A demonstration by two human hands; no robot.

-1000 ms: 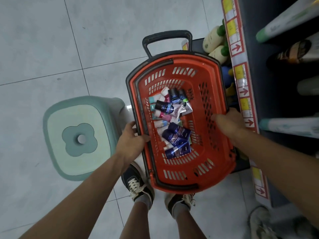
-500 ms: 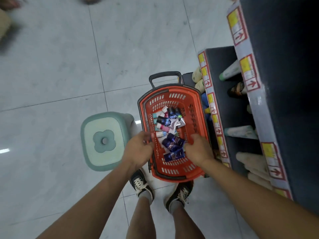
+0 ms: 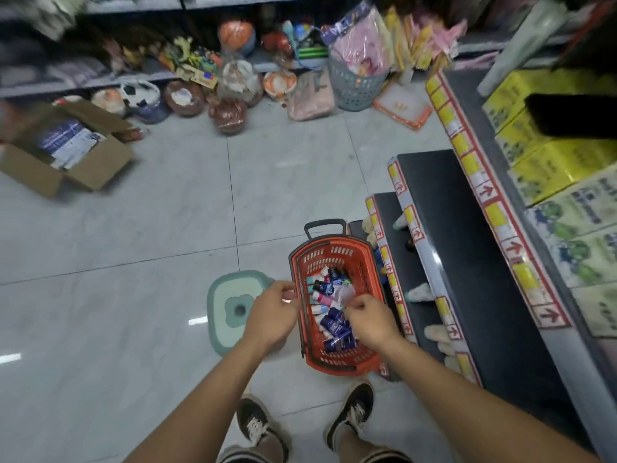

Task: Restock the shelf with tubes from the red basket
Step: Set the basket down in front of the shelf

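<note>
Red basket (image 3: 365, 262) with dark-blue and pink tubes (image 3: 334, 324), mint-green stool (image 3: 218, 302), yellow-and-red shelf labels (image 3: 394, 289).

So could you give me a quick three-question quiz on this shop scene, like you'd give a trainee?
1. True or false: the red basket stands on the floor beside the shelf.
2. Which hand is over the tubes inside the basket? A) left hand B) right hand
3. What stands just left of the basket?

Key:
1. True.
2. B; the left hand is at the basket's left rim.
3. A pale green stool.
</note>
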